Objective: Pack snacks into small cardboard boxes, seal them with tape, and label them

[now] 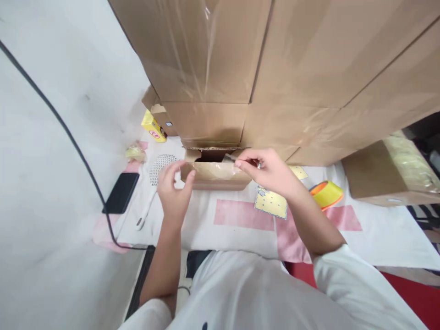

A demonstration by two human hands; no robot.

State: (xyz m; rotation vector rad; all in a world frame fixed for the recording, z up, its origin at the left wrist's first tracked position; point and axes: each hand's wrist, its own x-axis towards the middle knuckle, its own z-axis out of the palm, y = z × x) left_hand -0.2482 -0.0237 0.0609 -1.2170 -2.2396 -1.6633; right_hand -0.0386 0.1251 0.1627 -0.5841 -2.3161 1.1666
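- A small brown cardboard box (pixel 215 174) lies on the white cloth with pink rectangles (pixel 220 224), just in front of a tall stack of large brown cartons (pixel 275 68); its top flap is open.
- The left hand (pixel 174 190) touches the box's left end, fingers loosely curled, thumb against the cardboard.
- The right hand (pixel 266 172) sits at the box's right top edge, fingertips pinched on a thin grey item at the opening; what it is cannot be told.
- To the right lie a yellow sticker sheet (pixel 271 203) and a yellow and orange tape roll (pixel 326 193).
- To the left lie a black phone (pixel 121 192), a white mesh skimmer (pixel 158 168) and, farther away, a small yellow carton (pixel 153 126).
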